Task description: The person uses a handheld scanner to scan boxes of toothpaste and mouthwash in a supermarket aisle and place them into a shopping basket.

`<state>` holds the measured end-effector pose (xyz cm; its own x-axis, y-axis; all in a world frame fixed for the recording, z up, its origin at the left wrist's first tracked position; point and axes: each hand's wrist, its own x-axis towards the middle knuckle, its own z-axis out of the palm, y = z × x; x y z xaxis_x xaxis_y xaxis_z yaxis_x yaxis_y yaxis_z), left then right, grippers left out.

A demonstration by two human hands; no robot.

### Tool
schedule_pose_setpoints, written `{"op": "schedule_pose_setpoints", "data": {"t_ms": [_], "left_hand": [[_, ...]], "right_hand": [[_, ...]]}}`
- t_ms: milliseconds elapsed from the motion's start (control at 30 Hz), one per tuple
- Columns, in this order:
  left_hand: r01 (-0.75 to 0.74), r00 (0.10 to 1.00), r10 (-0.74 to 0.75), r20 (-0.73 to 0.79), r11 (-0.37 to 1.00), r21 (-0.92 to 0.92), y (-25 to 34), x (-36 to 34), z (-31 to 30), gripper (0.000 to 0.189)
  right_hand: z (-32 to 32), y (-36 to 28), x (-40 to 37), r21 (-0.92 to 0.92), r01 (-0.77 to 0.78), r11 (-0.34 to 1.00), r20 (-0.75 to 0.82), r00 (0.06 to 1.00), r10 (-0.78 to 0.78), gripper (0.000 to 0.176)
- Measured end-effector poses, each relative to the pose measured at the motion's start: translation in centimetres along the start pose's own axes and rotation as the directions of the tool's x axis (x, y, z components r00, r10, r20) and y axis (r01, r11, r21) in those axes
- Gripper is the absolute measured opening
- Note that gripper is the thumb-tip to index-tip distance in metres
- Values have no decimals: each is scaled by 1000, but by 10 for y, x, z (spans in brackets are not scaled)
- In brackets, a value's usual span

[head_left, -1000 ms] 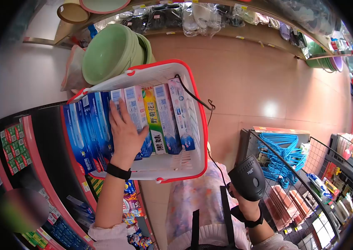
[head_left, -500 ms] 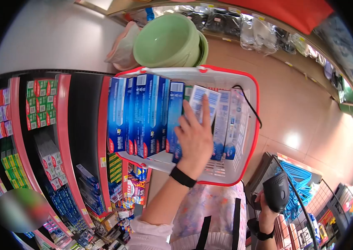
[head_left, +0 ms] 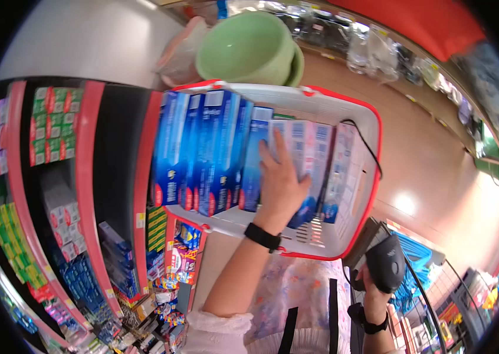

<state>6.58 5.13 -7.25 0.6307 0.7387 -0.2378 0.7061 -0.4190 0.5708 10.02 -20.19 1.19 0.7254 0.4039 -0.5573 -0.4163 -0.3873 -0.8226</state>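
My left hand, with a black band on its wrist, reaches into a white shopping basket with a red rim. Its fingers are spread and rest on a pale pink and blue toothpaste box. To its left, several blue toothpaste boxes stand in a row, one of them partly under the fingers. On its right is another pale box, with a black cord looped over its top. My right hand is closed around a black barcode scanner, outside the basket at lower right.
Pink-edged shelves with small boxes run along the left. Green basins stand just beyond the basket. A wire cart with blue hangers is at lower right. Tiled floor lies right of the basket.
The tilted box with its barcode facing up under my left fingers now sits lower among the others. The view has shifted slightly. The scanner stays in my right hand and has turned a little.
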Motion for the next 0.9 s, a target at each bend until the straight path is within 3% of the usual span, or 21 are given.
{"op": "schedule_pose_setpoints", "data": {"t_ms": [33,100,167,300,333,367,400,433,467,500,533,567,600,633,667,733,767,900], "left_hand": [[-54,998,55,-43,998,18,-14,5,-19,107],[-58,997,62,-52,996,68,-14,5,-14,106],[-64,996,67,-59,996,62,-14,6,-23,104],[-173,984,176,-5,970,170,-9,13,2,96],[-220,975,221,18,951,215,-15,9,3,93],[-77,992,101,-70,955,285,-55,-23,-35,87],[-107,989,128,-69,962,251,-51,-32,-35,84],[-281,932,318,-175,937,208,1,-40,-24,80],[-174,957,223,-185,953,250,-18,-61,-52,78],[-182,941,219,-256,970,160,-14,-83,-71,70],[-254,898,208,-387,964,-72,-22,-122,-75,64],[-148,905,122,-407,988,-33,-38,-148,-116,56],[-161,892,132,-431,987,-31,-32,-149,-81,53],[-92,862,97,-498,995,35,-62,-194,-108,50],[84,813,15,-582,986,143,-100,-243,-155,47],[327,716,-102,-690,923,203,-144,-265,-154,43],[426,660,-160,-734,884,191,-176,-276,-162,42],[671,406,-203,-891,728,139,-294,-291,-178,43]], "right_hand": [[1,14,-1,-103,-32,994,30,999,35,16],[-4,21,-1,-33,-61,998,32,998,62,16],[-6,27,3,-121,67,990,79,995,-57,18],[-13,21,16,-63,63,996,78,995,-58,18],[-6,1,11,-12,-36,999,-61,998,35,14],[13,20,7,-67,36,997,20,999,-35,11],[-15,57,15,-355,334,873,131,942,-308,11],[-25,15,10,-21,128,992,-69,989,-129,12],[-3,21,5,-43,167,985,-42,985,-168,13],[2,19,2,-32,162,986,-51,985,-164,11],[-13,15,2,-99,194,976,5,981,-195,10],[35,9,-17,-84,221,972,32,975,-219,10],[1,9,-4,-132,226,965,-20,973,-230,9],[13,4,-26,-141,230,963,35,973,-227,8],[43,0,-61,-117,228,966,90,972,-219,8],[32,8,-50,-209,303,930,277,930,-241,6],[39,6,-56,-209,309,928,281,928,-246,6],[62,5,-69,-340,272,900,384,914,-131,8]]}}
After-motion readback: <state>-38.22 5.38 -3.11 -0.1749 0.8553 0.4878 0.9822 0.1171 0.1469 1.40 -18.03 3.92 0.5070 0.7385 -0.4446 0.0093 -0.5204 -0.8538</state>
